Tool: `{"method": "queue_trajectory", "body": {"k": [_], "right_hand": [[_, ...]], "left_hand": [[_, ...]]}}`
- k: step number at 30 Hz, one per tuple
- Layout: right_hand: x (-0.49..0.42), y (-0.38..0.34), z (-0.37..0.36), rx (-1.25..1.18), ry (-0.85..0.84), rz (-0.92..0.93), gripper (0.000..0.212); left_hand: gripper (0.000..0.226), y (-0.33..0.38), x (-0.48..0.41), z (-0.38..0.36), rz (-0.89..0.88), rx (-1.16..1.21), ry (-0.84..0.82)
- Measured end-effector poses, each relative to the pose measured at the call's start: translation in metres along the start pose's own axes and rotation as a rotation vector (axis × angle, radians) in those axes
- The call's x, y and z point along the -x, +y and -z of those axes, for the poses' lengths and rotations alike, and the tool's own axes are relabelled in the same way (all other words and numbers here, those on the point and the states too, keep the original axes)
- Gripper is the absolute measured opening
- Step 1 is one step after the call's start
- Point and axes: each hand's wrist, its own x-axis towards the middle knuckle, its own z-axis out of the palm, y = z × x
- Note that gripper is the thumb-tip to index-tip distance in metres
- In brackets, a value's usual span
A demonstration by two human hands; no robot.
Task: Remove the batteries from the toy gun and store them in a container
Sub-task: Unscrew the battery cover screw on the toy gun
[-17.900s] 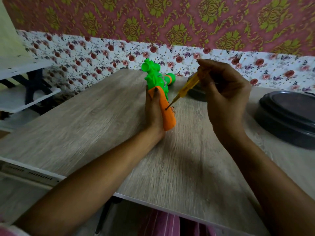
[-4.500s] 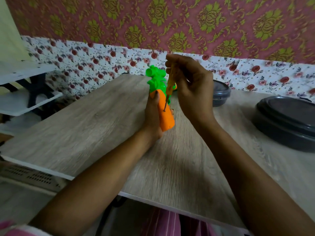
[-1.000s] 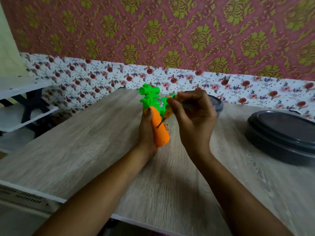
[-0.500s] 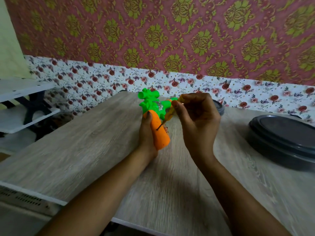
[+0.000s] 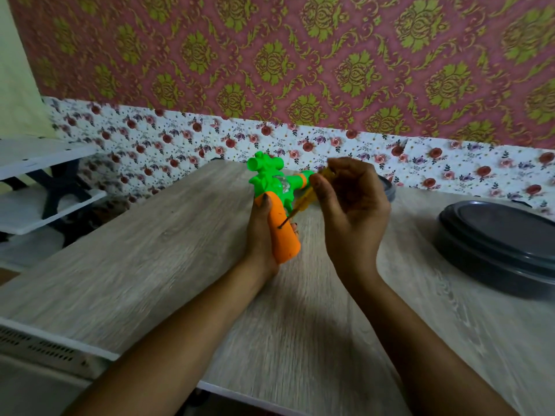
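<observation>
The toy gun point(image 5: 274, 190) has a green body and an orange grip pointing toward me. My left hand point(image 5: 259, 235) wraps the orange grip from the left and holds the gun above the wooden table point(image 5: 150, 265). My right hand point(image 5: 348, 205) pinches a small yellow-handled screwdriver point(image 5: 303, 201), whose thin metal tip touches a dark spot on the orange grip. No batteries are visible. A small dark round container point(image 5: 389, 189) sits behind my right hand, mostly hidden.
A large dark oval lidded container point(image 5: 498, 244) rests at the right of the table. White shelves point(image 5: 45, 187) stand to the left beyond the table's edge. Floral wallpaper backs the table.
Since a second ago the view has tilted and both hands sit a little lower in frame. The screwdriver tip stays on the orange grip, my fingers shifting on its handle.
</observation>
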Motion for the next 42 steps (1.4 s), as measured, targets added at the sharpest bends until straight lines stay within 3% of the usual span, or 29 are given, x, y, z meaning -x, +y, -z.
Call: {"method": "queue_trajectory", "body": {"k": [6, 12, 16, 21, 26, 32, 37, 42], "right_hand": [[0.002, 0.000, -0.004, -0.013, -0.064, -0.002, 0.024], [0.002, 0.001, -0.002, -0.002, -0.018, 0.023, 0.016], [0.004, 0.002, -0.006, -0.040, -0.080, 0.020, 0.030], [0.004, -0.004, -0.006, -0.058, -0.037, -0.007, 0.020], [0.004, -0.001, -0.004, -0.003, -0.017, 0.032, 0.020], [0.007, 0.000, -0.006, -0.006, -0.060, 0.048, 0.021], [0.005, -0.002, -0.003, 0.015, -0.015, 0.048, 0.020], [0.004, 0.003, -0.003, 0.057, -0.029, 0.039, 0.028]], "left_hand": [[0.079, -0.001, 0.003, -0.001, -0.009, 0.018, -0.013], [0.078, 0.003, 0.005, -0.003, 0.004, 0.056, 0.029], [0.088, -0.001, 0.002, -0.002, 0.026, 0.018, 0.009], [0.071, -0.004, 0.000, 0.002, -0.062, -0.002, -0.013], [0.090, -0.004, 0.000, -0.001, 0.048, -0.007, -0.003], [0.065, -0.002, -0.001, 0.002, -0.004, -0.046, -0.026], [0.081, 0.005, 0.010, -0.005, 0.002, -0.008, 0.005], [0.075, 0.004, 0.005, 0.000, 0.028, 0.034, 0.012]]}}
